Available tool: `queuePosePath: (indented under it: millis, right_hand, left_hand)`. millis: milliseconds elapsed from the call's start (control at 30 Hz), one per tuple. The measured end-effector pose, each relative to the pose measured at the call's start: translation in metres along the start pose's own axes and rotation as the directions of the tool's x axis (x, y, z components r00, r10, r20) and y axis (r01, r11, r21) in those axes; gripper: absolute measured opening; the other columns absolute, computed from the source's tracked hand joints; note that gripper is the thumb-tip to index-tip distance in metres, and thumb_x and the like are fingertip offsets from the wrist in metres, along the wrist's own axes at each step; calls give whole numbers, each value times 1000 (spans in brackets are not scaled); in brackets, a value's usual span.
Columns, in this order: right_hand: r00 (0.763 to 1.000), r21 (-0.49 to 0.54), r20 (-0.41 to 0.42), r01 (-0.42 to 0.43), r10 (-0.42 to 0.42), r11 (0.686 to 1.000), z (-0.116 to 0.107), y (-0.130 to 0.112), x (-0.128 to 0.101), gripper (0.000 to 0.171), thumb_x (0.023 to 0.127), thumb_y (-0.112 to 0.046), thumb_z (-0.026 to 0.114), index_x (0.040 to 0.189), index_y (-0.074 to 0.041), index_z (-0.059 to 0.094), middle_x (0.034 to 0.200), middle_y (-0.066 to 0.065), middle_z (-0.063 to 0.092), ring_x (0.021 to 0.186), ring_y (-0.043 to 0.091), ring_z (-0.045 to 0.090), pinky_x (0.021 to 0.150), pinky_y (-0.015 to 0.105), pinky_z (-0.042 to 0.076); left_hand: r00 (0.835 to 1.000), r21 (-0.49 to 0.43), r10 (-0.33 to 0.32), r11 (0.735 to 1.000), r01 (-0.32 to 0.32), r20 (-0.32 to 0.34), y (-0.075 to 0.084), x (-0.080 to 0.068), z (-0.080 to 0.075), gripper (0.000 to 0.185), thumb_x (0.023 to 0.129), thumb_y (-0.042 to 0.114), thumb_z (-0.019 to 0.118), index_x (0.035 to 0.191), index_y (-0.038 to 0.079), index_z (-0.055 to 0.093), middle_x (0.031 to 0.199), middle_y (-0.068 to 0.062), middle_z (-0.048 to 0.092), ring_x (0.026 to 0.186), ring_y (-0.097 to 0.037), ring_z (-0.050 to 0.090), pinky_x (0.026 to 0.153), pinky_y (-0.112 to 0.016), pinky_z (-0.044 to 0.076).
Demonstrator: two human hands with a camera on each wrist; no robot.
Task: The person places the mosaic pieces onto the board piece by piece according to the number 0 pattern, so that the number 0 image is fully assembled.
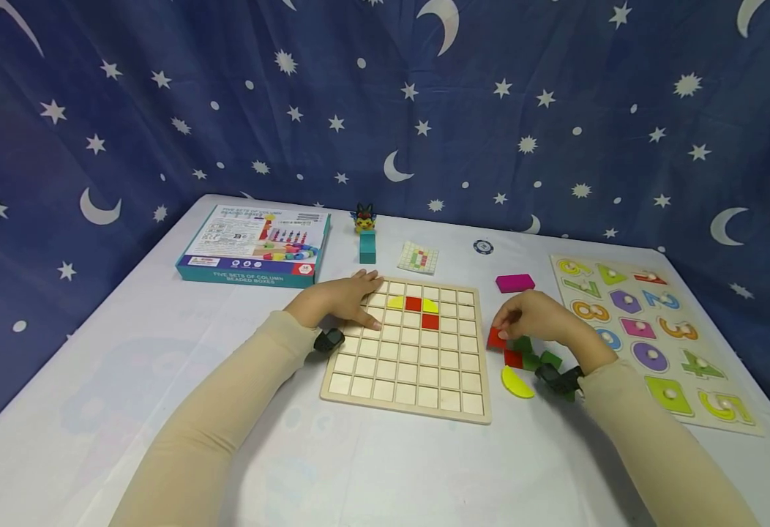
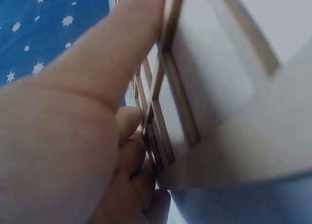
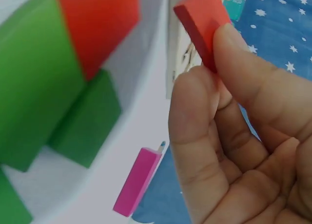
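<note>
While the left hand (image 1: 342, 300) rests with relaxed, nearly straight fingers (image 2: 122, 48) on the far-left corner of the wooden grid board (image 1: 411, 380), the right hand (image 1: 533, 318) pinches a flat red square tile (image 3: 202, 24) between thumb and curled fingers (image 3: 200, 131), just off the board's right edge and above the counter (image 1: 161, 329). The board is pale, smooth wood divided by thin raised ribs into square cells; near its far edge, two red squares (image 1: 421, 311) and two yellow pieces (image 1: 396, 301) sit in cells. Just right of the board lies a loose cluster of painted blocks: green pieces (image 3: 44, 87) with flat faces and sharp edges, another red piece (image 3: 100, 24), and a yellow half-disc (image 1: 517, 382) at the near side of the cluster. A magenta rectangular tile (image 1: 515, 282) lies beyond the cluster. Further right of the board lies a number-and-shape peg puzzle (image 1: 655, 337); beyond the board's far edge lie a pattern card (image 1: 418, 257) and a teal block topped by a small figure (image 1: 367, 238), and to its far left a printed cardboard box (image 1: 256, 245). The counter is covered in smooth white cloth, backed by a blue curtain (image 1: 490, 95) printed with stars and moons. Open counter lies on the near side of the board.
</note>
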State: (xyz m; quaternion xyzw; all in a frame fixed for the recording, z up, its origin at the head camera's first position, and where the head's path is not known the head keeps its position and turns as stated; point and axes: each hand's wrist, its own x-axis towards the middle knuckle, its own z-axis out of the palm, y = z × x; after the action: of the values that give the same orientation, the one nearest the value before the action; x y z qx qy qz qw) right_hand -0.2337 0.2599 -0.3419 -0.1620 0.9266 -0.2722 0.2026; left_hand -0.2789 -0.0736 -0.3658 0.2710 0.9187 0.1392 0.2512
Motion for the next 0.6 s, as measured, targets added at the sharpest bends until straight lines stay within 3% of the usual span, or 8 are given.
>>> queuePosePath:
  millis: [233, 467, 600]
  right_hand:
    - [1000, 62, 1, 12, -12, 998, 3, -15, 7, 8, 77, -2, 69, 85, -2, 70, 73, 2, 63, 69, 16, 53, 64, 29, 47]
    - [996, 97, 28, 77, -80, 992, 17, -38, 24, 4, 78, -6, 70, 82, -5, 69, 71, 0, 62, 65, 13, 52, 62, 27, 47]
    - [998, 114, 46, 43, -49, 993, 26, -47, 37, 6, 79, -5, 69, 84, -4, 69, 72, 1, 62, 67, 13, 51, 63, 25, 45]
  left_hand:
    - [1000, -1, -2, 1000, 2, 4, 1, 0, -1, 97, 79, 47, 67, 149, 12, 9, 156, -7, 0, 143, -26, -6, 114, -48, 8]
    - [1000, 2, -7, 1000, 7, 8, 1, 0, -1, 97, 79, 47, 67, 149, 12, 9, 156, -7, 0, 143, -26, -6, 114, -48, 9]
    - [1000, 5, -4, 1000, 4, 11, 0, 1, -1, 97, 79, 47, 67, 149, 12, 9, 156, -6, 0, 143, -26, -6, 114, -48, 9]
